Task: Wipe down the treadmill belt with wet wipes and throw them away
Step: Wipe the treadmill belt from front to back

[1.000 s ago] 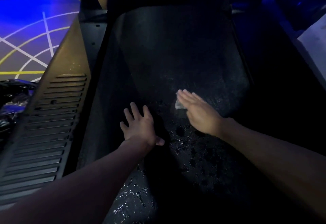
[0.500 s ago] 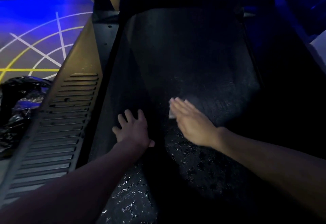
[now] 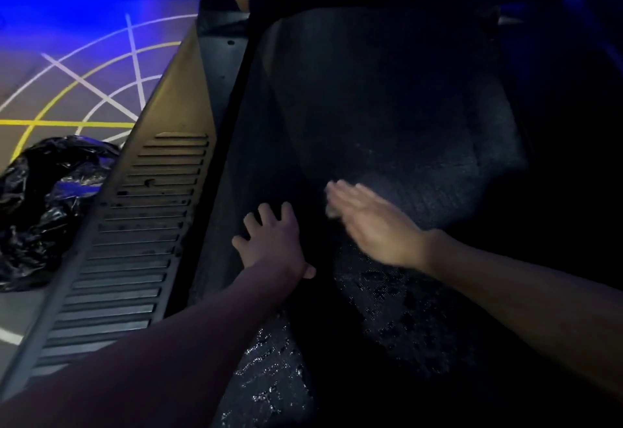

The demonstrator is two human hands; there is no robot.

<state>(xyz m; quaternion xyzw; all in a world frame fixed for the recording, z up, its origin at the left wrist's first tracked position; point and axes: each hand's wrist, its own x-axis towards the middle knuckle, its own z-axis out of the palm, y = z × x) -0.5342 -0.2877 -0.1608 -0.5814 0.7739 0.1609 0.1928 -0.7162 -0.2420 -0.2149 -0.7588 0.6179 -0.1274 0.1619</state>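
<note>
The black treadmill belt (image 3: pixel 387 97) runs away from me, dark and textured, with wet glistening patches close to me. My right hand (image 3: pixel 371 221) lies flat on the belt with straight fingers, pressing a small pale wet wipe (image 3: pixel 332 212) that peeks out under its fingertips; the hand is motion-blurred. My left hand (image 3: pixel 273 242) rests on the belt just left of it, palm down, fingers spread, holding nothing.
A grey side rail with ribbed slats (image 3: pixel 135 235) borders the belt on the left. Beyond it a crumpled black rubbish bag (image 3: pixel 47 205) lies on the blue-lit floor with white and yellow lines (image 3: pixel 84 90). The right side is in deep shadow.
My right hand has slid the wipe leftward across the belt, closer to my left hand. The view has shifted left, bringing the black bag more into sight.
</note>
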